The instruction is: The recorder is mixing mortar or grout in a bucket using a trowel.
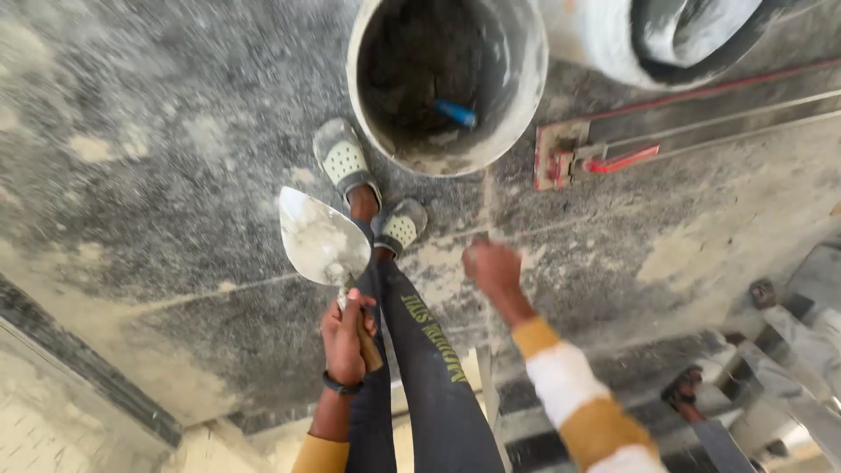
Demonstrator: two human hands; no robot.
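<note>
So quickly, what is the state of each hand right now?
Left hand: closed around the wooden handle of a pointed steel trowel smeared with grey mortar.
Right hand: closed in a fist; whether it holds something cannot be told.

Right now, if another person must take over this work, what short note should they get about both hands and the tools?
Left hand: fingers closed on the wooden handle of the trowel; blade up and forward, smeared with grey mortar, no heap on it.
Right hand: closed in a fist, held out above the floor; what it holds, if anything, cannot be told.
Bucket: just ahead of the feet, inside caked with mortar, a blue handle lying in it.
Tile cutter: red, on the floor right of the bucket.
Done: the trowel is in hand.
Left: the floor is dusty and patchy; no fresh mortar is spread in view.
</note>
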